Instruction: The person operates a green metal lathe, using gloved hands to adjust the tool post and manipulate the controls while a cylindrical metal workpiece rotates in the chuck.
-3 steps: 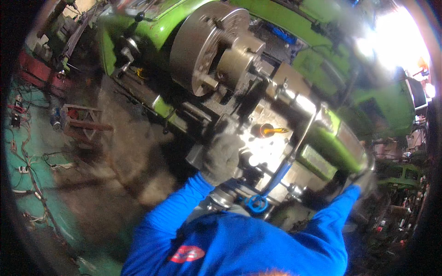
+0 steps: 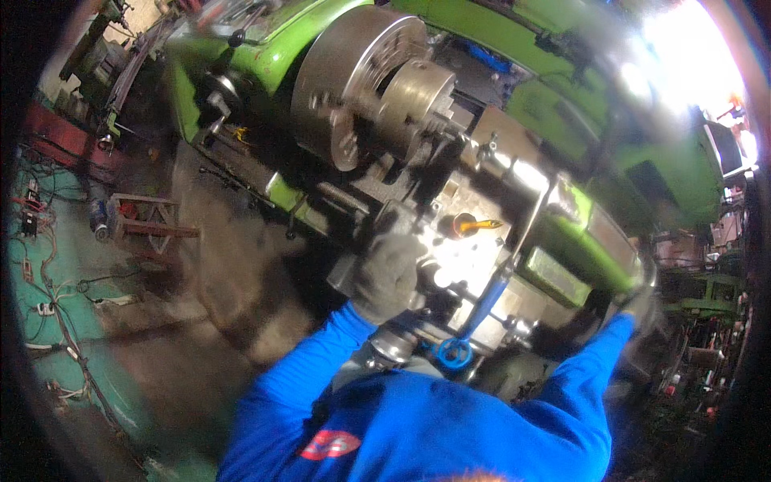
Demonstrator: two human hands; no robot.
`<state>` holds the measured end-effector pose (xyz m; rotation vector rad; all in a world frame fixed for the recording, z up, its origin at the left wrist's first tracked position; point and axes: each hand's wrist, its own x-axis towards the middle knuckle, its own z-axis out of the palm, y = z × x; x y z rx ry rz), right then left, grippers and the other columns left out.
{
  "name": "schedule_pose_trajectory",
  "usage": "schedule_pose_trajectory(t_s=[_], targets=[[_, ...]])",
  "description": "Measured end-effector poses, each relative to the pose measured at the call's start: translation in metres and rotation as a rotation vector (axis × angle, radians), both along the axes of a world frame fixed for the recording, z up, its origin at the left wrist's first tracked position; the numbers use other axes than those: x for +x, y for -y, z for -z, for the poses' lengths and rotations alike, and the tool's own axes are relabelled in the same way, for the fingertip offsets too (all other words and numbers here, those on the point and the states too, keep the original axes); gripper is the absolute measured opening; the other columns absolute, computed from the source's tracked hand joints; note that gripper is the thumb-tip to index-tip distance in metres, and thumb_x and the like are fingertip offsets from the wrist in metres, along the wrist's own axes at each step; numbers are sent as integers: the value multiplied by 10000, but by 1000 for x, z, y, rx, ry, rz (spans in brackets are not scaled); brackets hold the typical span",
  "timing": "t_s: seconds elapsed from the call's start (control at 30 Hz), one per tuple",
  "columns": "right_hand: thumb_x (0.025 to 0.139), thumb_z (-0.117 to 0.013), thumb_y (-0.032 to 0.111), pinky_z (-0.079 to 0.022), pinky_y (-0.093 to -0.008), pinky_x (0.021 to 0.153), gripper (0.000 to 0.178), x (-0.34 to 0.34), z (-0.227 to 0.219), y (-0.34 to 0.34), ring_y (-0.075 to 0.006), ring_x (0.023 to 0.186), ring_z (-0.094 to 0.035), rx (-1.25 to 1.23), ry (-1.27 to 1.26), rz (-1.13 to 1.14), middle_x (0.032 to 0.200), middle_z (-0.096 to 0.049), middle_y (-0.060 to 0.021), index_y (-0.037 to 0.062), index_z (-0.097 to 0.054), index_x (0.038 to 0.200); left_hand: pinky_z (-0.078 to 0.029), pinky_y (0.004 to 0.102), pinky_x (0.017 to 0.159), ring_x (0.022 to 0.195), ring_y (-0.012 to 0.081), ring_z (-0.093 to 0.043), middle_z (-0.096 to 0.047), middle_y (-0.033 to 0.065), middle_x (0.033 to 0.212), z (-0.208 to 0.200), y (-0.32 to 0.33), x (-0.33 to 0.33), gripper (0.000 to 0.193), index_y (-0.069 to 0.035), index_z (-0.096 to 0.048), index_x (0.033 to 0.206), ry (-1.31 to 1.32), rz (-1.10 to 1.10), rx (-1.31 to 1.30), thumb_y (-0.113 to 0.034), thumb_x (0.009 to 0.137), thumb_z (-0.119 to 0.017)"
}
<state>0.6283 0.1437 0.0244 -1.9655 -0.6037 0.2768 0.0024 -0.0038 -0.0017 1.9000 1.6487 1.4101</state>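
Observation:
My left hand (image 2: pixel 389 279), in a grey work glove, is closed over a part of the lathe carriage (image 2: pixel 462 269). Its curled fingers hide what they hold. My right hand (image 2: pixel 640 304), gloved too, is at the outer end of the green tailstock (image 2: pixel 590 233), against its round metal handwheel (image 2: pixel 647 275); its fingers are dim and blurred. Further left is the large lathe chuck (image 2: pixel 337 84), its jaws smeared by motion. A cylindrical metal workpiece (image 2: pixel 418 88) sits in it, and the tailstock's shiny spindle (image 2: pixel 506 165) points at that piece.
On the carriage stands a small cup (image 2: pixel 459 225) with a yellow-handled brush (image 2: pixel 482 226). Nearer me are a slanting blue tube (image 2: pixel 488 305) and a blue ring-shaped handle (image 2: pixel 454 353). Levers (image 2: pixel 217 112) jut from the green headstock. Cables (image 2: pixel 56 321) lie on the floor at left.
The chuck's jaws have turned to another position. The whole view has shifted slightly. Both my hands remain at the same parts of the lathe.

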Motion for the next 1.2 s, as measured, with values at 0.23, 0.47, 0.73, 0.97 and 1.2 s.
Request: schedule_pose_trajectory(t_s=[0.23,0.47,0.73,0.97,1.2], targets=[[1004,-503,609,-511,-342,517,620,-35,-33,22,-195,684,-617,39,-144,-138,1168,-673,-85,84,-630,1309,-517,481,972,1080,384,-640,-689,176,1123,-4,0,3,187,-33,-713,1077,10,-1,81,-41,913,-624],[1009,-541,447,-514,-391,746,540,-27,-11,20,-260,896,-643,51,-130,-162,1238,-696,-137,46,-634,1360,-502,481,984,1075,380,-625,-677,170,1122,-8,0,0,226,-40,-670,1156,-32,-43,73,-91,940,-626],[1010,-601,239,-496,-461,1048,390,-21,128,85,-343,1162,-661,-57,602,-221,1236,-721,-194,-5,-662,1308,-507,485,927,1066,396,-642,-685,206,1120,-19,5,7,233,-49,-660,1153,103,-43,-5,-103,941,-577],[1045,-588,319,-463,-396,1055,417,-323,-28,144,-285,1193,-609,273,63,-462,1316,-649,-171,-17,-654,1282,-515,502,909,1036,419,-630,-662,218,1101,8,-1,-5,205,-57,-645,1124,-96,-128,57,-135,945,-583],[959,-637,221,-461,-468,1078,312,-385,-45,96,-408,1234,-601,169,490,-626,1283,-653,-227,82,-711,1229,-510,516,917,1081,405,-623,-669,188,1133,19,12,2,271,-64,-628,1209,-86,-105,169,-196,972,-628]])
